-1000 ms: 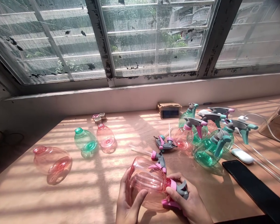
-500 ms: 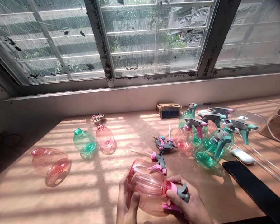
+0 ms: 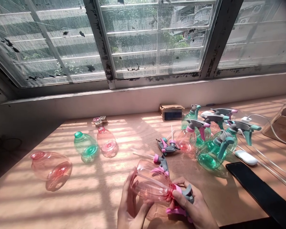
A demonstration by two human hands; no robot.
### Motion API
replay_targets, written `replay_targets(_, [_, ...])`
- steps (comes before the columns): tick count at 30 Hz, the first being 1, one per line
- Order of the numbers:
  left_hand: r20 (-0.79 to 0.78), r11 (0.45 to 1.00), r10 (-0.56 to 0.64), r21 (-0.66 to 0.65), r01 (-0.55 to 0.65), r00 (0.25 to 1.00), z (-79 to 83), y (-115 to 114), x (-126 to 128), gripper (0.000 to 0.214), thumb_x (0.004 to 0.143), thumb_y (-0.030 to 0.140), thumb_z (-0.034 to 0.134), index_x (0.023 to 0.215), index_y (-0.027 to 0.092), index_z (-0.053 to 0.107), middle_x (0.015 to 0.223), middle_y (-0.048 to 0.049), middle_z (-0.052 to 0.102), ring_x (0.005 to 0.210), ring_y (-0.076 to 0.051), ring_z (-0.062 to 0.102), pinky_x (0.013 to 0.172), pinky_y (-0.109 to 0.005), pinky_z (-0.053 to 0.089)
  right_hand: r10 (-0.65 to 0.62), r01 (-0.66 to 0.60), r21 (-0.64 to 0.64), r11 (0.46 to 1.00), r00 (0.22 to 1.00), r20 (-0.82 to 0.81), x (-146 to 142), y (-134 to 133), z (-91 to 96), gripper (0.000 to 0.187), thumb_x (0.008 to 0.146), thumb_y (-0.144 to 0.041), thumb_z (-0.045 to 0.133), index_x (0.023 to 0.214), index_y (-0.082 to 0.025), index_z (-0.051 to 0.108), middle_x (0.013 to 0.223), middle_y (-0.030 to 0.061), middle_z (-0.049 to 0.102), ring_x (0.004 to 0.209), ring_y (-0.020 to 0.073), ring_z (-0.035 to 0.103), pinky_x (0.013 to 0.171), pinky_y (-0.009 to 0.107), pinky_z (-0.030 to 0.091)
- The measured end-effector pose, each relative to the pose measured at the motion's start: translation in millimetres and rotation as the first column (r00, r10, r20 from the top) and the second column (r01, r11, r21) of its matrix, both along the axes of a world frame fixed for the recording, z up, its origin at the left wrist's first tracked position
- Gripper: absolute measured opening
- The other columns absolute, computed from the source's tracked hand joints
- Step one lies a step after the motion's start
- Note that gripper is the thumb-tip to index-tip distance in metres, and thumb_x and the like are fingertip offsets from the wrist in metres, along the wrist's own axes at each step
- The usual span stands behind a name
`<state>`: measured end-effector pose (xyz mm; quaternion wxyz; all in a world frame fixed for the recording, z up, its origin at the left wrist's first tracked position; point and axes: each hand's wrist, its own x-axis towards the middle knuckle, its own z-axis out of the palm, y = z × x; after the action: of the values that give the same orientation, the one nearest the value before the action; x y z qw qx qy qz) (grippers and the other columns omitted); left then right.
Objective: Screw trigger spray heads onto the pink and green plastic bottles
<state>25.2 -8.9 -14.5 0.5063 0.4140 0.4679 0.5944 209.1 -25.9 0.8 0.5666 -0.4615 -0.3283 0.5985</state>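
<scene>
A clear pink spray bottle (image 3: 149,183) lies on its side between my hands, low in the middle of the view. My left hand (image 3: 130,206) cups its round body from below, fingers curled. My right hand (image 3: 194,208) grips the grey and pink trigger head (image 3: 184,197) at the bottle's neck. Its thin dip tube shows through the plastic. Just behind the bottle, a loose trigger head (image 3: 161,162) with its tube rests on the wooden table (image 3: 97,194).
Bare bottles lie at left: two pink (image 3: 51,168) (image 3: 106,142) and one green (image 3: 85,147). Several assembled sprayers (image 3: 211,149) cluster at right, beside another loose trigger head (image 3: 168,145), a white mouse (image 3: 246,157), a black phone (image 3: 257,187) and cables. A small box (image 3: 172,112) sits by the wall.
The pink bottle has rolled in my hands, so the dip tube now shows across its upper side. My left hand has shifted lower under the body. My right hand stays on the trigger head.
</scene>
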Motion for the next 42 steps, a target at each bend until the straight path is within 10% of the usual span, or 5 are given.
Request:
replay_targets(18, [-0.017,1.0,-0.01,-0.025,0.01,1.0,1.8,1,3,0.073,0.08,0.039,0.083,0.145,0.035,0.052,0.153,-0.0072,0.053,0.137,-0.035,0.055,0.113,-0.041,0.048,0.026,-0.026,-0.012,1.0,1.0,-0.007,2,0,-6.3,0.05,0.075,-0.053,0.088,0.099,-0.017,0.062,0.059,-0.0004,0.075,0.055,0.019,0.072,0.059,0.034,0.066])
replay_targets(24, [0.034,0.997,-0.074,0.015,0.073,0.997,-0.5,-3,1,0.102,0.059,0.051,0.096,0.147,0.033,0.047,0.148,-0.01,0.059,0.145,-0.037,0.046,0.12,-0.042,0.036,0.014,-0.015,-0.025,1.0,1.0,-0.021,0,-1,-3.0,0.049,0.071,-0.05,0.092,0.095,-0.016,0.067,0.06,-0.0004,0.074,0.056,0.0167,0.071,0.056,0.031,0.066])
replay_targets(29, [0.011,0.999,-0.045,-0.013,0.045,0.999,2.4,-1,-3,0.075,0.076,0.056,0.084,0.138,0.03,0.049,0.139,-0.0122,0.066,0.135,-0.034,0.057,0.115,-0.047,0.042,0.028,-0.03,-0.017,0.999,0.992,-0.122,1,-1,-5.7,0.05,0.07,-0.047,0.094,0.099,-0.016,0.067,0.06,0.0001,0.076,0.051,0.0141,0.067,0.052,0.031,0.065])
replay_targets(35, [0.094,0.985,-0.065,0.164,0.049,0.994,7.6,-12,10,0.072,0.063,0.049,0.095,0.125,0.035,0.062,0.161,-0.0062,0.049,0.145,-0.037,0.047,0.117,-0.047,0.042,-0.007,0.003,-0.03,1.0,0.991,-0.137,9,-5,-9.6,0.053,0.084,-0.063,0.074,0.104,-0.015,0.069,0.048,0.0017,0.073,0.038,0.0151,0.067,0.038,0.02,0.053])
replay_targets(42, [0.112,0.976,-0.015,0.22,-0.01,0.994,23.2,-20,-4,0.074,0.051,0.08,0.083,0.102,0.027,0.074,0.144,-0.0119,0.065,0.137,-0.045,0.054,0.113,-0.056,0.046,-0.06,0.062,-0.013,0.998,0.991,0.123,13,-20,-5.2,0.056,0.081,-0.068,0.072,0.094,-0.015,0.084,0.052,0.0049,0.074,0.047,0.0268,0.073,0.047,0.036,0.064])
